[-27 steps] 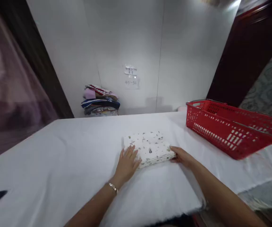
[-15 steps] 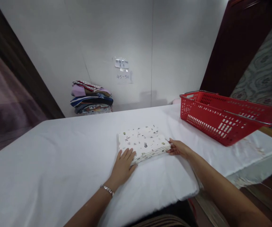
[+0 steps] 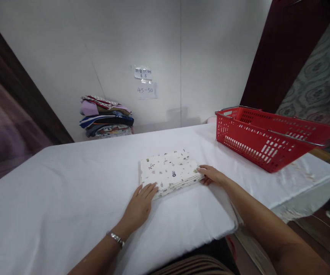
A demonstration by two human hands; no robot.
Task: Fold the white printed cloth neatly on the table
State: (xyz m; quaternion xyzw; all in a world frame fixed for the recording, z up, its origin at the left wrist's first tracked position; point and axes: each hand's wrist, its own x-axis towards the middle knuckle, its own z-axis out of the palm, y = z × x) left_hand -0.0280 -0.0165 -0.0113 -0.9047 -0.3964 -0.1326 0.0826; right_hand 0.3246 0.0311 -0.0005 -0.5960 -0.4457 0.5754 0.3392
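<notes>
A folded white cloth (image 3: 170, 168) with a small scattered print lies flat on the table, its layered folds showing along the near edge. My left hand (image 3: 138, 206), a bracelet on the wrist, rests with straight fingers at the cloth's near left corner. At the opposite near corner, my right hand (image 3: 213, 176) pinches the cloth's right edge, some fingers on top and others curled underneath. Part of those lower fingers is hidden.
A red plastic basket (image 3: 248, 143) with metal handles stands on the white-covered table (image 3: 76, 191) at the right. Behind the table's far edge is a stack of folded clothes (image 3: 107, 118). Paper signs (image 3: 145, 90) are stuck on the wall.
My right fingers have moved from beside the cloth's right edge onto its top. My left hand has slid slightly left and toward me along the corner. The view has shifted a little.
</notes>
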